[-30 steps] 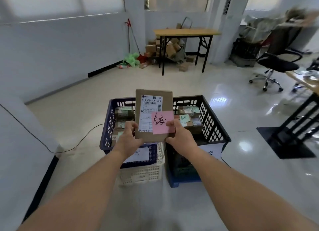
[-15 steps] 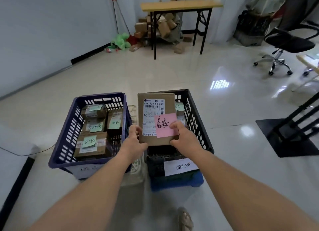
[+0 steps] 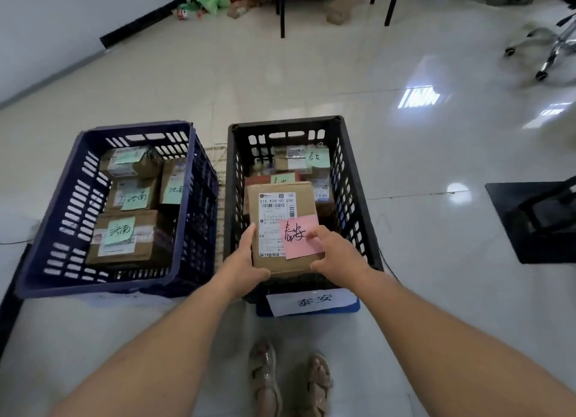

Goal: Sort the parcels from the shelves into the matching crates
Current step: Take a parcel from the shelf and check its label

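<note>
So the parcel point(image 3: 285, 229) has dropped from chest height a second ago to inside the black crate point(image 3: 358, 198), center frame, pink note point(image 3: 300, 237) matching the front label point(image 3: 311, 301). Left hand point(image 3: 246, 265) and right hand point(image 3: 338, 257) both still clamp its lower corners. Basically placed, just needs letting go.

The parcel point(image 3: 282, 226) hides most of the black crate point(image 3: 349, 179) floor.
</note>
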